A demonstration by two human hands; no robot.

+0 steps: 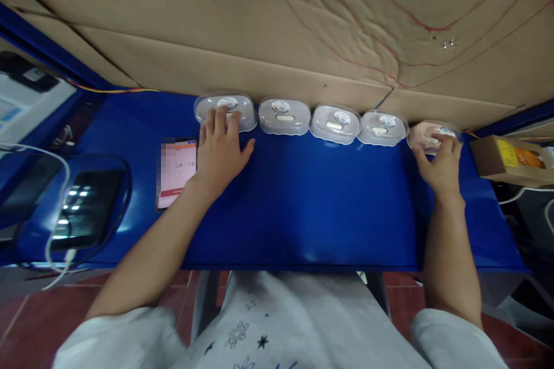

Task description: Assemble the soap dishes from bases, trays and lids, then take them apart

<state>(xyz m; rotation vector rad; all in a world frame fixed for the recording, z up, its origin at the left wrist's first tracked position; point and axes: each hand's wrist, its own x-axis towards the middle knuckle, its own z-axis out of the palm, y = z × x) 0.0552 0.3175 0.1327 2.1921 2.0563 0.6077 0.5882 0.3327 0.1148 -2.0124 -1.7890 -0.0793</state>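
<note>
Several clear plastic containers with domed lids, round white labels and pale oval handles stand in a row along the back of the blue table. On the leftmost container rests my left hand, its fingers spread over the lid's front and the thumb held away to the right. At the other end, my right hand grips the rightmost container, thumb at its front left and fingers curled over its top right. Between them stand a second container, a third container and another container, none touched by a hand.
A lit phone lies beside my left forearm. Farther left are a dark glossy device and a white cable. Brown cardboard forms the back wall. A cardboard box with an orange-and-yellow packet sits at the right edge.
</note>
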